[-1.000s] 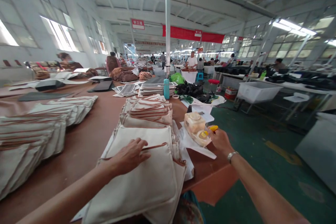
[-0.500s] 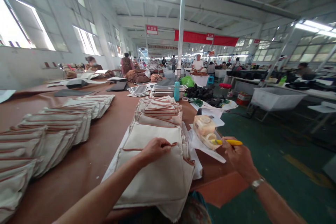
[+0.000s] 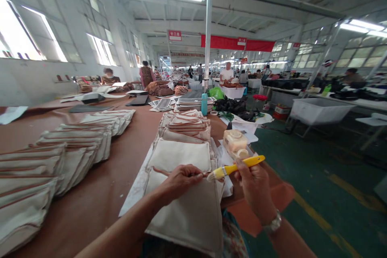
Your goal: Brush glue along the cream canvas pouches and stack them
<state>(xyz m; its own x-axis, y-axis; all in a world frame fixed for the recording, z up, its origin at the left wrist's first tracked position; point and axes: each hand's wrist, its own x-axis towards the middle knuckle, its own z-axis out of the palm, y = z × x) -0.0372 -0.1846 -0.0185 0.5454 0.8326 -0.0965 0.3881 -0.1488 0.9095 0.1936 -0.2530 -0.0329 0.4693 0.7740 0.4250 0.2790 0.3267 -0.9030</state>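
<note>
My left hand (image 3: 183,181) pinches the brown edge strip of a cream fabric piece (image 3: 184,213) that lies on top of a stack in front of me. In my right hand (image 3: 252,183) is a paintbrush (image 3: 237,166) with a yellow handle and pale bristles. Its bristle tip reaches the brown strip beside my left fingertips; whether it touches cannot be made out. Behind the brush stands a translucent plastic container (image 3: 235,142) with its opening toward me, holding something pale. More cream pieces with brown edges (image 3: 184,123) are stacked just beyond.
Overlapping rows of cream pieces (image 3: 72,153) cover the left of the brown-topped table (image 3: 121,177). A blue bottle (image 3: 204,104) stands behind the stack, near black material (image 3: 231,106) and a green bag (image 3: 217,93). A white bin (image 3: 320,111) is on the floor at right.
My right hand has brought the paintbrush left from the container to the fabric's brown strip. My left hand has shifted slightly right and down, still pinching the strip.
</note>
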